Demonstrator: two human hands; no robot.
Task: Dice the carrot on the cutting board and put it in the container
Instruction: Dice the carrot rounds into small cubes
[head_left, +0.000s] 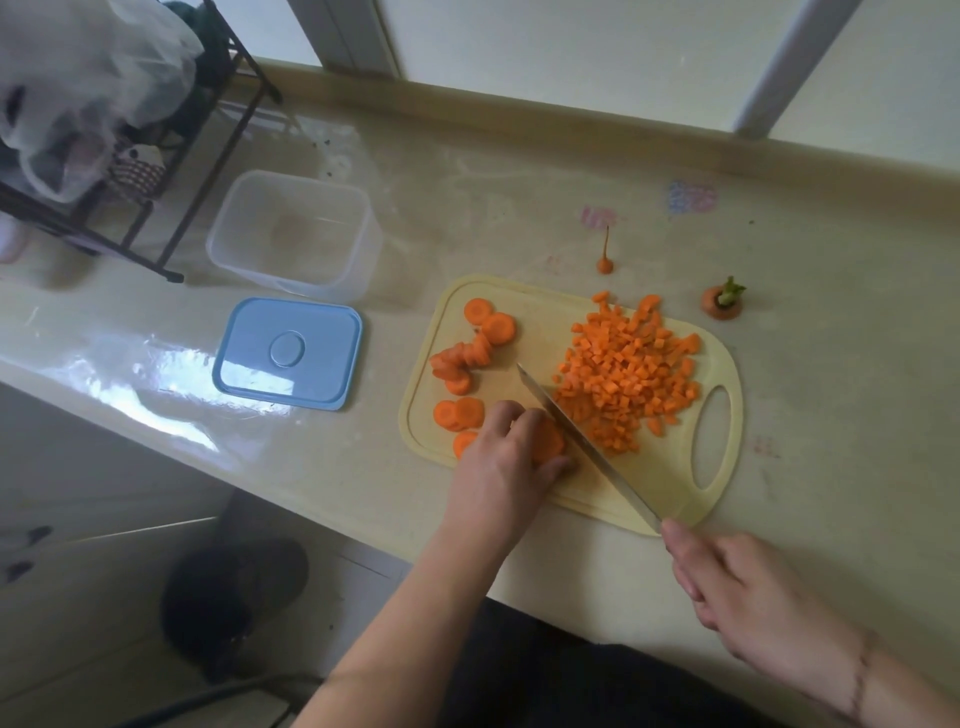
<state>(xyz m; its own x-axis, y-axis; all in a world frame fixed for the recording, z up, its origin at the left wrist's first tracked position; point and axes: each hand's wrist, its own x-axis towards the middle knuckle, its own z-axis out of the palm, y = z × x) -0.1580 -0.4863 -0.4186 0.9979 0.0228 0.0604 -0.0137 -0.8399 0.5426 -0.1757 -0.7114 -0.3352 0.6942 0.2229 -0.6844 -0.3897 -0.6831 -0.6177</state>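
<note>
My left hand (511, 457) rests on the yellow cutting board (566, 483). Its fingers (550, 467) are bent down over a small stack of carrot rounds (551, 440) and hold it in place. The stack is near the front edge of the board.

My right hand (737, 587) holds the knife (576, 434). Its fingers are curled round the handle, so the handle is hidden. The long blade lies slanted across the board. It sits just beside my left fingers, right next to the stack. I cannot tell if the blade touches the carrot.

On the right part of the board there is a big pile of little carrot cubes (628, 374). On the left part there are more carrot slices (470, 353), some flat and some leaning on each other.

The clear container (296, 234) stands on the table (831, 364), to the left of the board and farther back. No carrot shows inside it. Its blue lid (288, 353) lies flat on the table in front of it, just beside the board.

Behind the board lie two carrot ends. One is the thin tip (605, 262). The other is the top with a green stub (723, 300).

A black wire rack (208, 156) stands at the far left, with a white bag (93, 83) on it.
</note>
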